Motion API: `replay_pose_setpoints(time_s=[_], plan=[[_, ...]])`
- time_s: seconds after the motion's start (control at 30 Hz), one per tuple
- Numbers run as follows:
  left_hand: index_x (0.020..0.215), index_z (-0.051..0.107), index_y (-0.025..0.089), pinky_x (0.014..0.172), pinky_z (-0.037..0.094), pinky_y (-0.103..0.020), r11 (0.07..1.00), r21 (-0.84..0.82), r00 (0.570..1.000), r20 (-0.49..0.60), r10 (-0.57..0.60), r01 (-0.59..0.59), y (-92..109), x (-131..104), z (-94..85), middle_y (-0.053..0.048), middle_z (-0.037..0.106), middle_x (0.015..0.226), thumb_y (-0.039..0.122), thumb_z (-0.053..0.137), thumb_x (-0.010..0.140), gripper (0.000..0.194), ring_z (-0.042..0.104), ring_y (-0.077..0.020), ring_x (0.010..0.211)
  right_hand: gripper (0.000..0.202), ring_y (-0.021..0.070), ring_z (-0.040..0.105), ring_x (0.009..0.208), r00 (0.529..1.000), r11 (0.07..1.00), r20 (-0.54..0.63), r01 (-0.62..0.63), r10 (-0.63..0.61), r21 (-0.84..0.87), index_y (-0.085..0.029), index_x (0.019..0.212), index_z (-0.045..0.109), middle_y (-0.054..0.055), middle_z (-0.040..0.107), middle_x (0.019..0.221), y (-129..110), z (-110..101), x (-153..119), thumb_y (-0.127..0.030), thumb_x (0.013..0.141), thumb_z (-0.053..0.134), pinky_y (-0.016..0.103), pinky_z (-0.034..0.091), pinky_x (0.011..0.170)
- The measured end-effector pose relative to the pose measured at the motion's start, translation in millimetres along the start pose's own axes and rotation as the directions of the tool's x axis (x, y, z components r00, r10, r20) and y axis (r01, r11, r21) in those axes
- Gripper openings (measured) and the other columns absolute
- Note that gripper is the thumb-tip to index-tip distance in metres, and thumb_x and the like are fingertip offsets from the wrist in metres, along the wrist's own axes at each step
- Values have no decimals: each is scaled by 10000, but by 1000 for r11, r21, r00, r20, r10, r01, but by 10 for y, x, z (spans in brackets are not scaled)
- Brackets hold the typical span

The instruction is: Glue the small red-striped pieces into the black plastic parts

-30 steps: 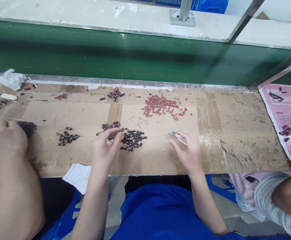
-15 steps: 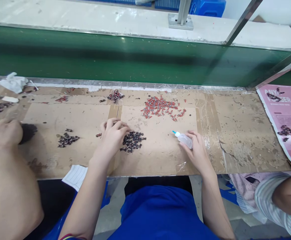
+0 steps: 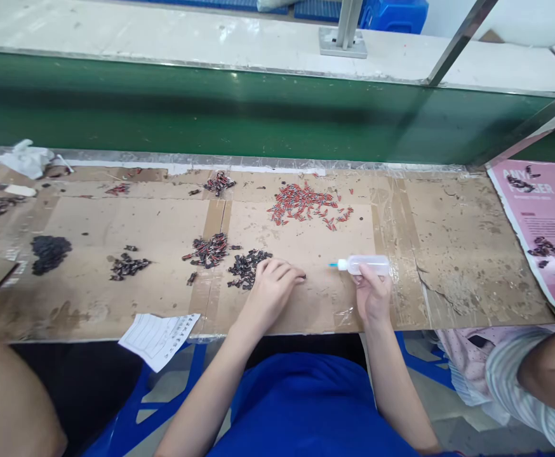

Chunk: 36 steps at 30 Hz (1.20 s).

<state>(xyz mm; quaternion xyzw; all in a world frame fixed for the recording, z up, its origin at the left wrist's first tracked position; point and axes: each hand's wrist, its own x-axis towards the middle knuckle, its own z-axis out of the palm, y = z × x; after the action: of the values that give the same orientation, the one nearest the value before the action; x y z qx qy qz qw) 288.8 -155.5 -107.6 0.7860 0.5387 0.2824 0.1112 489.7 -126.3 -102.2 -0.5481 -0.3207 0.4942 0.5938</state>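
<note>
My left hand [image 3: 274, 287] is closed with its fingertips pinched on a small dark piece [image 3: 303, 277], just right of a pile of black parts [image 3: 246, 270]. My right hand [image 3: 373, 295] grips a clear squeeze bottle [image 3: 370, 264], which lies level with its blue tip pointing left toward my left hand. Beyond both hands a heap of red parts [image 3: 303, 202] is spread on the cardboard. A mixed pile of red and black parts [image 3: 209, 250] rests left of the black pile.
More small dark piles [image 3: 127, 266] and a black heap [image 3: 50, 254] lie on the cardboard [image 3: 153, 235] to the left. A paper slip [image 3: 158, 339] overhangs the front edge. Pink paper [image 3: 544, 222] lies right. Other people's arms [image 3: 11, 393] are at both sides.
My left hand has moved right, off the mixed pile, uncovering it. The bottle has turned level in my right hand. At the far left, another person's hand has drawn back from the black heap.
</note>
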Motion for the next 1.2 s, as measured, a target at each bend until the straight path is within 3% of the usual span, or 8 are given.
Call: replay_pose_setpoints(time_s=[0.17, 0.33, 0.67, 0.87, 1.2], plan=[[869, 716, 257, 885, 314, -426, 993, 54, 993, -67, -100, 104, 24, -66, 173, -41, 722, 911, 235, 602, 907, 122, 567, -230, 978, 293, 115, 505, 500, 999, 997, -35, -5, 2, -83, -174, 641, 623, 9, 629, 604, 81, 78, -58, -443, 650, 738, 247, 377, 473], [938, 728, 277, 884, 316, -443, 992, 40, 991, -66, -114, 117, -48, -62, 111, -46, 734, 964, 272, 632, 890, 108, 560, -244, 1016, 263, 167, 613, 585, 996, 979, -56, 62, -74, -196, -175, 651, 650, 27, 677, 630, 85, 129, -158, -413, 631, 760, 283, 490, 554], [839, 743, 276, 917, 327, -487, 983, -35, 983, -19, -183, 182, -44, -40, 102, -44, 748, 959, 243, 627, 876, 126, 549, -272, 1067, 257, 175, 609, 574, 993, 912, 81, 113, -88, -394, -186, 654, 632, 31, 673, 620, 143, 118, -252, -425, 706, 712, 292, 490, 549], [806, 750, 282, 918, 329, -503, 965, -68, 967, 28, -253, 255, -45, -10, 82, -44, 748, 937, 251, 654, 848, 109, 537, -286, 1072, 251, 180, 620, 592, 990, 899, 109, 127, -90, -420, -189, 675, 635, 32, 684, 638, 127, 129, -241, -426, 719, 704, 299, 504, 572], [789, 753, 281, 914, 335, -506, 962, -73, 965, 26, -260, 261, -42, -5, 77, -40, 752, 928, 251, 660, 845, 112, 547, -287, 1081, 223, 171, 603, 590, 989, 895, 105, 138, -103, -424, -184, 681, 643, 26, 669, 634, 99, 147, -255, -395, 735, 688, 290, 486, 572]])
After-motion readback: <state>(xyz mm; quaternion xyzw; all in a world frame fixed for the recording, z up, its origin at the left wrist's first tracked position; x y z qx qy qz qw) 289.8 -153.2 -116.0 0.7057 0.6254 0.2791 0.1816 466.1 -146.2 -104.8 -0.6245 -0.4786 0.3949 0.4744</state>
